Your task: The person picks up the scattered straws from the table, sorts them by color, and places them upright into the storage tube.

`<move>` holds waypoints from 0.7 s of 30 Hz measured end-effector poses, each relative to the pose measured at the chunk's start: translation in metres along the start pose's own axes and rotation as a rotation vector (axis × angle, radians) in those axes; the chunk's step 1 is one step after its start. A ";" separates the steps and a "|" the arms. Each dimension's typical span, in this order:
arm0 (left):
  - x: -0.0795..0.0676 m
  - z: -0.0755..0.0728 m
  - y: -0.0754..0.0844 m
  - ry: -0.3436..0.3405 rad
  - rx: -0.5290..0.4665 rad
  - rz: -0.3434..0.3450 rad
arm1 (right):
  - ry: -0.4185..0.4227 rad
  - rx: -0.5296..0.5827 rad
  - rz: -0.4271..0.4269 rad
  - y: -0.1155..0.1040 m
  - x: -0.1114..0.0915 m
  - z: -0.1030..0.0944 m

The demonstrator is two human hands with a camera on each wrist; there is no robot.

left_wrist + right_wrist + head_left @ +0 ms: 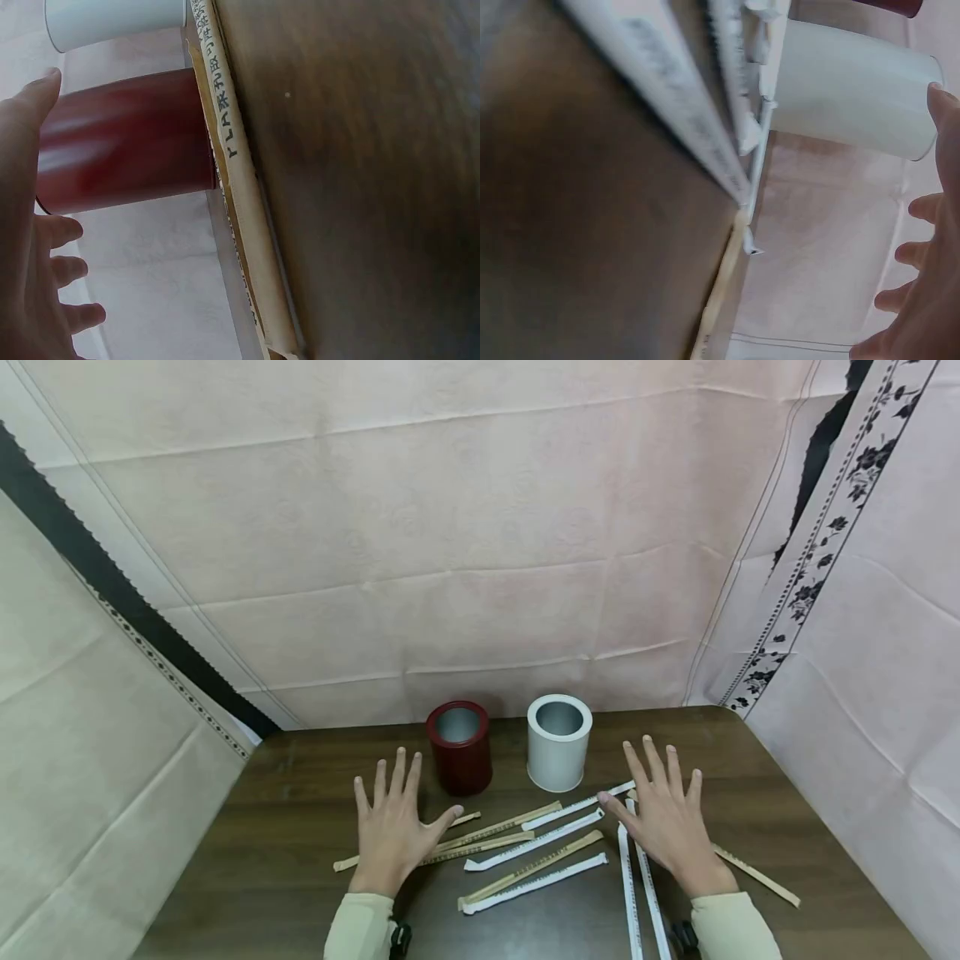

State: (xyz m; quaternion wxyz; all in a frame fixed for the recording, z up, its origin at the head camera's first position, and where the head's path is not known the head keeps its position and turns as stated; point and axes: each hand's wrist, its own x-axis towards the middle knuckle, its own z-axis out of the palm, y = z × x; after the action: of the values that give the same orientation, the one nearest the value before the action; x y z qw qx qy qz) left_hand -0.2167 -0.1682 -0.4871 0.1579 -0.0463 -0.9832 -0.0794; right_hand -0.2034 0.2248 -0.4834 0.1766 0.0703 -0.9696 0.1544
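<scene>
Here, both hands (pixel 392 837) (pixel 670 831) wide above slim packets (pixel 534 842); red cup (pixel 461 767), white cup (pixel 558 762) beyond

On one tan paper-wrapped stick (pixel 244 202) I can make out black capitals, seemingly YLA, running into a row of Chinese characters, most of them unclear. A white paper-wrapped stick (pixel 679 105) bears grey print too blurred to read; lettering on the other wrappers (pixel 531 869) is too small.
</scene>
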 end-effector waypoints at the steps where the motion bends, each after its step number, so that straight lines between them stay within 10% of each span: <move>1: 0.000 0.000 0.000 -0.002 -0.001 0.000 | 0.008 0.015 -0.005 0.000 0.002 -0.002; 21: -0.005 -0.002 -0.002 -0.001 -0.036 0.013 | -0.010 0.299 -0.062 -0.036 0.084 -0.016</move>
State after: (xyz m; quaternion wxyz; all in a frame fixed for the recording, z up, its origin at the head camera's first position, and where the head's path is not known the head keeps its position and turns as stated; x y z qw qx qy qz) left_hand -0.2122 -0.1711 -0.4874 0.1569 -0.0553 -0.9814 -0.0958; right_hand -0.2699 0.1887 -0.4288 0.1640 0.1262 -0.9340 0.2912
